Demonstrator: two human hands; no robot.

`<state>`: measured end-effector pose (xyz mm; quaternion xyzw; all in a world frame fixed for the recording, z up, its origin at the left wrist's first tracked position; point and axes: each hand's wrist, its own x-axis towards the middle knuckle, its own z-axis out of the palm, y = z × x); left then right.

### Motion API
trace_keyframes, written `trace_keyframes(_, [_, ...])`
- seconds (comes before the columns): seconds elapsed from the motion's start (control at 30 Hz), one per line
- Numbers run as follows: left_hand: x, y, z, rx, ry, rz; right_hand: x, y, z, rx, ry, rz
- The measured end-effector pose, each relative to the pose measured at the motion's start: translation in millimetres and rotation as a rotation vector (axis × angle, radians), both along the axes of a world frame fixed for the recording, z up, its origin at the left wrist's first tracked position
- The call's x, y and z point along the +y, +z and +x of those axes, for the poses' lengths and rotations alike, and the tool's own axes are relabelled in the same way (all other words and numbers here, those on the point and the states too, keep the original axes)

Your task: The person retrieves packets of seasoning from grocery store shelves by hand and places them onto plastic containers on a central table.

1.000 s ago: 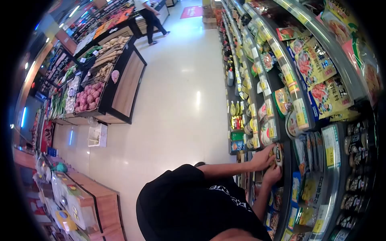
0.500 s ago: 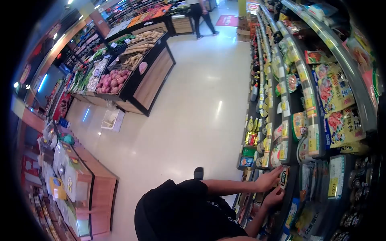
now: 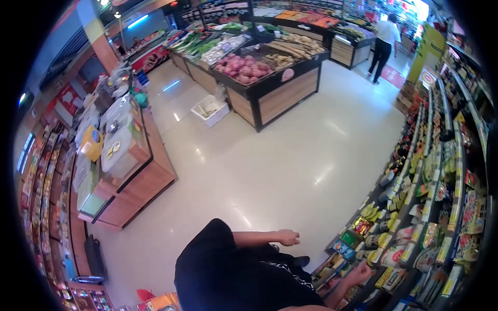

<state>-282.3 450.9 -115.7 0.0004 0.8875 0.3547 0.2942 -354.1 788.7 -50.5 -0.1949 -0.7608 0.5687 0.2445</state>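
Note:
My left hand [image 3: 289, 237] is held out in front of my dark shirt, over the floor, with its fingers curled in and nothing visible in them. Close to the shelving on the right is my right hand [image 3: 358, 273], its fingers bent; nothing shows in it. A small yellow and dark package [image 3: 390, 279] lies on the shelf just right of that hand, apart from it. Nearby on the shelves are a blue packet [image 3: 343, 250] and a green packet [image 3: 350, 238].
Shelves of packaged goods [image 3: 433, 207] line the right side. A produce stand [image 3: 288, 90] with pink-red round produce [image 3: 243, 69] stands ahead. A white crate [image 3: 210, 110] sits on the floor beside it. At left is a wooden counter [image 3: 145, 181]. A person [image 3: 385, 46] walks far off.
Both hands have come away from the small package at the shelf; the left has moved left over the floor. My view has turned left, and the distant person shows farther right.

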Motion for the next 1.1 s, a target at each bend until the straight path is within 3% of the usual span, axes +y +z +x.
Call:
trace_keyframes(0.03, [-26.3, 1.2, 18.6, 0.001, 0.099, -0.011, -25.4, -0.6, -0.9, -0.128, 0.159, -0.107])
trace_keyframes(0.1, [-72.5, 6.0, 51.2, 0.019, 0.258, -0.030, -87.2, -12.9, -4.9, -0.125, 0.474, -0.281])
trace_keyframes(0.17, [-109.6, 10.5, 83.7, 0.051, 0.428, -0.029, -155.3, -12.9, 2.7, -0.202, 0.758, -0.181])
trace_keyframes(0.33, [-166.6, 23.2, 166.2, 0.191, 0.842, 0.074, -312.1, 47.2, 50.4, -0.182, 1.278, 0.249])
trace_keyframes(0.6, [-228.3, 42.9, 304.0, 0.072, 1.283, 0.067, -480.0, 53.0, 145.1, -0.124, 1.811, 0.491])
trace_keyframes(0.73, [-250.1, 31.0, 354.2, 0.193, 1.447, 0.036, -528.8, 55.1, 173.1, -0.147, 2.018, 0.646])
trace_keyframes(1.1, [-301.7, -25.9, 379.0, 0.261, 1.722, 0.094, -677.0, 37.5, 195.0, -0.093, 2.371, 0.868])
